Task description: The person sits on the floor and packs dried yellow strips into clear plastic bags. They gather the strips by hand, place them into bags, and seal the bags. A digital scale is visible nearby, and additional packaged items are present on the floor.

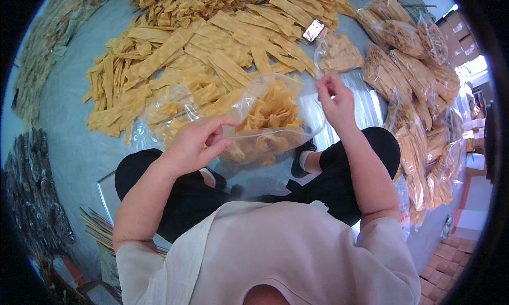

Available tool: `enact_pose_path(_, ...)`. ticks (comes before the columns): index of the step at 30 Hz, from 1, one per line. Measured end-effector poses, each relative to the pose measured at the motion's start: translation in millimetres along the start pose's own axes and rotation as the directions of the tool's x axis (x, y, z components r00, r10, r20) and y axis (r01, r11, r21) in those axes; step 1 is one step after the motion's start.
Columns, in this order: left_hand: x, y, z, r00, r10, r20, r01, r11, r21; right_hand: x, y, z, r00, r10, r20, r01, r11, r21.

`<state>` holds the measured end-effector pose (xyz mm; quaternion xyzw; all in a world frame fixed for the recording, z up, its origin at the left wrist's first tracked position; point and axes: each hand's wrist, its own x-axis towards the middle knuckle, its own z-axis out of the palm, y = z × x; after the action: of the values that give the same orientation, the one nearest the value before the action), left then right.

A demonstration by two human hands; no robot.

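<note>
A clear plastic bag (pixel 274 136) with its mouth spread wide lies before me between my knees. Crinkled yellow dried sheets (pixel 274 110), possibly tofu skin, fill it. My left hand (pixel 203 144) grips the left side of the bag's rim between thumb and fingers. On the right, my right hand (pixel 336 100) is raised with its fingertips pinched at the bag's upper right edge. Just beyond the bag spreads a broad layer of long flat yellow strips (pixel 222 46). Another clear bag with yellow pieces (pixel 173 106) lies left of the open one, beyond my left hand.
Filled clear bags of tan strips (pixel 413 146) are piled along the right. A lit phone (pixel 313 30) rests by the strips, near a smaller filled bag (pixel 340 52). Dark dried material (pixel 33 193) lies far left, thin sticks (pixel 97 229) lower left. Cartons (pixel 457 34) stand at upper right.
</note>
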<state>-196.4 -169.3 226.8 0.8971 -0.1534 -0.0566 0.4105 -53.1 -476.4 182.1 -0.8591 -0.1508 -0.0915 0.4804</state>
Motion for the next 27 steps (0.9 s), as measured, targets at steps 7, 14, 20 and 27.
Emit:
enact_pose_path(7,-10.7,-2.9,-10.7,0.975,0.220,-0.020,-0.212,0.958,0.195,8.2,-15.1,1.0,0.976,0.102,0.192,-0.017,0.916,-0.400)
enact_pose_path(14,-18.6,-4.4,-6.6,0.955,0.278,-0.108,-0.247,0.941,0.233,23.8,13.6,-2.9,0.995,0.022,0.094,0.011,0.942,-0.336)
enact_pose_path(20,-36.3,0.6,-26.5,0.902,0.302,-0.309,-0.256,0.950,0.180,18.0,-20.9,-42.7,0.984,0.031,-0.173,-0.026,0.999,0.033)
enact_pose_path(27,-4.7,-23.2,-29.8,0.927,0.147,-0.345,-0.032,0.948,0.318,20.8,7.8,-37.4,0.992,0.073,-0.107,-0.094,0.974,-0.206)
